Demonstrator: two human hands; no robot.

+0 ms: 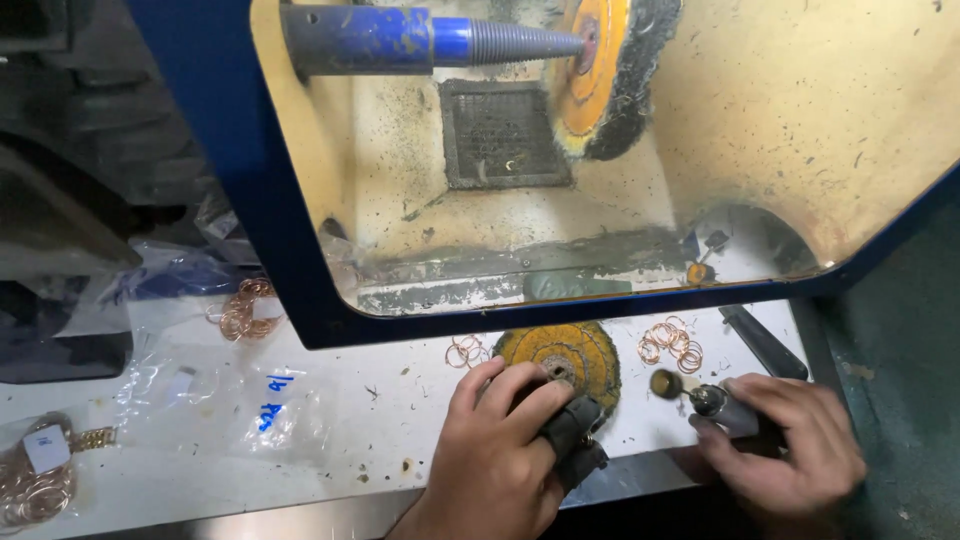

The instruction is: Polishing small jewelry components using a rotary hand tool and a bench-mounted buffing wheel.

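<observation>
A blue-framed polishing cabinet (240,200) fills the upper and middle frame, its yellowed inside stained with dust. At top centre a blue spindle housing (360,38) ends in a grey threaded taper (525,42) that runs into a yellow-centred buffing wheel (605,75); below it sits a dark square vent grille (500,133).

The white tabletop (350,420) crosses the lower half. Clear plastic bags (180,385) lie crumpled at lower left, one holding a heap of copper-coloured rings (30,490).

The left hand (495,455) is at bottom centre, fingers curled shut over a small dark piece wrapped in a dark finger guard (572,430); what exactly it pinches cannot be made out. Just above it, touching the fingertips, a loose yellow buffing disc (585,350) lies flat on the tabletop.

The right hand (790,450) is at lower right, closed around a handheld rotary tool (715,402) whose small round tip (665,383) points left toward the other hand, near but apart from it.

Small clusters of thin copper rings lie at centre right (672,343), beside the disc (466,351) and at middle left (243,310).
</observation>
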